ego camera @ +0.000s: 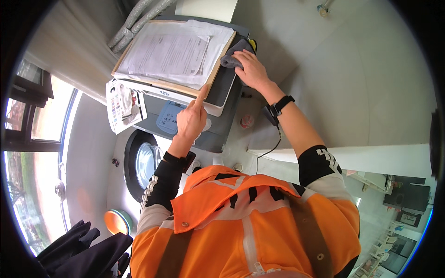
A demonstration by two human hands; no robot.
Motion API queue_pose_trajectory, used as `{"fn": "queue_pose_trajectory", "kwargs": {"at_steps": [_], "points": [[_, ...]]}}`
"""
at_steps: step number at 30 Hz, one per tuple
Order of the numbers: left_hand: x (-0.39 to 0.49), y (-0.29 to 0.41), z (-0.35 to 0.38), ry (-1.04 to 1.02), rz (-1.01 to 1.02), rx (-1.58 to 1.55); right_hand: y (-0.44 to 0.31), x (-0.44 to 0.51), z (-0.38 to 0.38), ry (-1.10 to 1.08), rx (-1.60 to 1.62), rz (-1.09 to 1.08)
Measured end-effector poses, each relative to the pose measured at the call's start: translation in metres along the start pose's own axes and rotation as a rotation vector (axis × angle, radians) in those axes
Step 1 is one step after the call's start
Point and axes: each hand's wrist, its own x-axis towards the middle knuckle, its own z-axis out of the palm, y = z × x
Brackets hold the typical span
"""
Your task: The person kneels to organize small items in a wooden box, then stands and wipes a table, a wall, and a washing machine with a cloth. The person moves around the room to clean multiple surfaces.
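Note:
My right hand holds a folded dark grey cloth with a yellow edge. It presses the cloth on the dark top of a white-edged printer-like machine, beside a shallow wooden board. My left hand has its index finger extended onto the board's near right corner, the other fingers curled; nothing shows in its grip. On the board lie a crinkled white sheet and printed papers. A blue flat object with handwriting lies just left of my left hand, on a grey surface.
A printed sheet with a crumpled clear wrapper overhangs the grey surface's left side. Below is a round washing-machine door. Foil-wrapped pipes and a curtain stand at the back left. A black cable hangs near my right forearm.

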Motion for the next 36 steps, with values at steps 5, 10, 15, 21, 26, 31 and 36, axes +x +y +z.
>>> {"fn": "queue_pose_trajectory", "kwargs": {"at_steps": [5,10,15,21,26,31,36], "points": [[0.0,-0.003,0.003,0.025,0.002,0.0,0.03,0.052,-0.007,-0.036,-0.004,0.149],[0.001,-0.002,0.005,0.067,0.017,-0.006,0.045,0.071,0.001,-0.059,0.026,0.264],[0.001,-0.002,0.006,0.064,0.012,-0.016,0.024,0.052,0.0,0.011,0.107,0.288],[0.002,0.0,0.004,0.073,0.025,-0.05,-0.061,-0.062,-0.013,0.062,0.386,-0.031],[0.001,0.0,-0.003,0.044,-0.046,-0.093,-0.09,-0.105,-0.029,-0.025,0.538,-0.203],[-0.054,-0.016,-0.018,0.2,-0.183,-0.38,-0.108,-0.157,-0.026,0.022,0.598,-0.209],[-0.135,-0.023,0.002,-0.033,-0.393,-0.386,-0.148,-0.196,0.036,-0.218,0.233,-0.381]]}}
